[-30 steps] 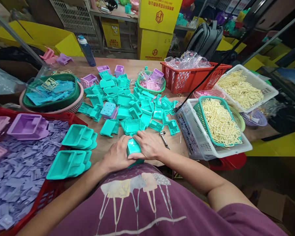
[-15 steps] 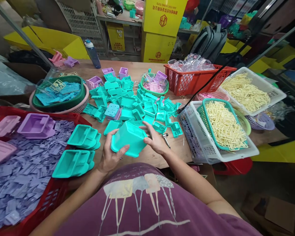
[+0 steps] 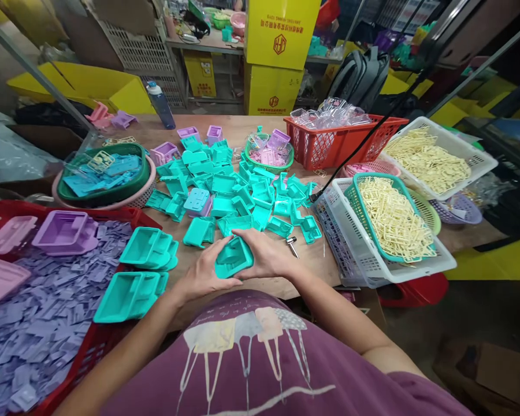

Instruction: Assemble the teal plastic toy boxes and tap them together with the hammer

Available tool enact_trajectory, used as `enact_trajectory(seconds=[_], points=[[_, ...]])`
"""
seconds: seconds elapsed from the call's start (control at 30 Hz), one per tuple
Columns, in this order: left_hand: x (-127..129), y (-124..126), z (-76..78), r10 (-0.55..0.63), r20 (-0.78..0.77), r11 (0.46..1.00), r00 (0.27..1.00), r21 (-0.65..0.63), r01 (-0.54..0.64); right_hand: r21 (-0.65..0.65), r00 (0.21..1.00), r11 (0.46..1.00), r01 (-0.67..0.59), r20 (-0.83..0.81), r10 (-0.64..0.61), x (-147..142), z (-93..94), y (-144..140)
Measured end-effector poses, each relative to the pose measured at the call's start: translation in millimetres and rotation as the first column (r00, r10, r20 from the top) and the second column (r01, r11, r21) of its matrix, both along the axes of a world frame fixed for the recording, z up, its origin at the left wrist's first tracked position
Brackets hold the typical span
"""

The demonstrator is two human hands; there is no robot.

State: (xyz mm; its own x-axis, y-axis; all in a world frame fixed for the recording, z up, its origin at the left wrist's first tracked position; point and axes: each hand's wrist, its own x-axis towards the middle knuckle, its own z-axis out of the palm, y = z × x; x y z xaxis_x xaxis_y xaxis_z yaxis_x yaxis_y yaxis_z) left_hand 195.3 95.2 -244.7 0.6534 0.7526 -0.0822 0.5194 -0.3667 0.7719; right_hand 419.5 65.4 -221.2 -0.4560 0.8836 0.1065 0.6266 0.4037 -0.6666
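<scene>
Between my two hands is a hollow teal plastic shell, its open side facing up toward me. My left hand wraps its left side, and the thumb runs along the upper edge. The right side is gripped by my right hand, fingers curled round the edge. Just beyond lies a loose pile of teal plastic parts. To the right of my right hand rests a small hammer-like metal tool. Two larger teal shells sit to the left, near the red crate's edge.
A red crate of small purple pieces stands at left. Round baskets hold blue parts. On the right, a teal basket of cream pieces sits in a white crate. Behind are a red basket of clear plastic and a bottle.
The teal shell has turned from its closed outside to its hollow inside. My right hand, fingers spread before, has closed round its right side.
</scene>
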Motion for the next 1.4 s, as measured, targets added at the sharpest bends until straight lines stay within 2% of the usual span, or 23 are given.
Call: enact_trajectory(seconds=[0.1,0.17,0.27,0.4,0.6,0.67,0.73,0.87,0.97,1.03,1.13,1.2,1.27,1.33,1.4], points=[[-1.2,-5.2,-10.6,0.053,0.050,0.993,0.997,-0.105,-0.047,-0.131,0.994,0.991,0.012,-0.104,-0.025,6.3,-12.4,-9.5],[1.4,-8.0,-13.1,0.046,-0.003,0.990,0.999,-0.134,-0.046,-0.185,0.991,0.982,0.028,-0.124,-0.052,4.5,-18.1,-15.0],[9.9,-12.2,-13.2,0.093,-0.066,0.988,0.993,-0.119,-0.101,-0.111,0.985,0.986,0.122,-0.107,-0.134,-9.4,-23.3,-20.9],[20.4,-22.9,-16.0,0.181,-0.012,0.978,0.983,-0.104,-0.181,-0.008,0.947,0.947,0.322,-0.003,-0.322,-29.1,-23.7,-25.7],[21.5,-41.3,-30.8,0.208,0.029,0.972,0.978,-0.119,-0.203,-0.023,0.955,0.967,0.255,0.160,-0.248,-36.0,-25.0,-20.9],[19.2,-42.6,-34.4,0.224,0.065,0.969,0.972,-0.119,-0.215,-0.066,0.959,0.967,0.247,0.158,-0.234,-36.8,-24.6,-16.7],[16.4,-41.3,-35.2,0.273,0.083,0.957,0.958,-0.120,-0.263,-0.077,0.974,0.973,0.217,0.084,-0.211,-33.5,-21.6,-12.5],[11.4,-37.7,-30.7,0.405,0.132,0.908,0.905,-0.173,-0.381,-0.054,0.961,0.995,0.082,-0.259,-0.093,-11.0,-13.5,-7.8],[11.2,-37.3,-23.2,0.400,0.229,0.913,0.888,-0.189,-0.363,-0.139,0.915,0.990,0.008,-0.398,-0.064,3.1,-14.3,-9.3],[12.0,-36.7,-15.7,0.361,0.208,0.930,0.909,-0.156,-0.333,-0.124,0.900,0.991,0.056,-0.424,-0.103,3.9,-17.7,-12.7],[9.1,-31.4,-4.1,0.267,0.181,0.963,0.946,-0.086,-0.256,0.052,0.913,0.983,0.176,-0.381,-0.143,-2.2,-23.8,-19.2],[3.0,-24.4,0.0,0.216,0.224,0.971,0.950,-0.148,-0.185,0.173,0.942,0.961,0.214,-0.297,-0.156,-5.4,-28.1,-22.6],[-4.1,-16.1,0.1,0.230,0.310,0.932,0.923,-0.343,-0.117,0.265,0.963,0.939,0.218,-0.215,-0.163,-6.9,-32.8,-24.1],[-8.1,-8.7,-2.5,0.286,0.364,0.825,0.887,-0.564,-0.035,0.314,0.981,0.935,0.167,-0.143,-0.127,-8.0,-37.3,-23.8],[-6.5,-3.7,-6.2,0.348,0.341,0.724,0.873,-0.690,-0.020,0.317,0.997,0.946,0.063,-0.058,-0.047,-8.1,-41.3,-23.4]])
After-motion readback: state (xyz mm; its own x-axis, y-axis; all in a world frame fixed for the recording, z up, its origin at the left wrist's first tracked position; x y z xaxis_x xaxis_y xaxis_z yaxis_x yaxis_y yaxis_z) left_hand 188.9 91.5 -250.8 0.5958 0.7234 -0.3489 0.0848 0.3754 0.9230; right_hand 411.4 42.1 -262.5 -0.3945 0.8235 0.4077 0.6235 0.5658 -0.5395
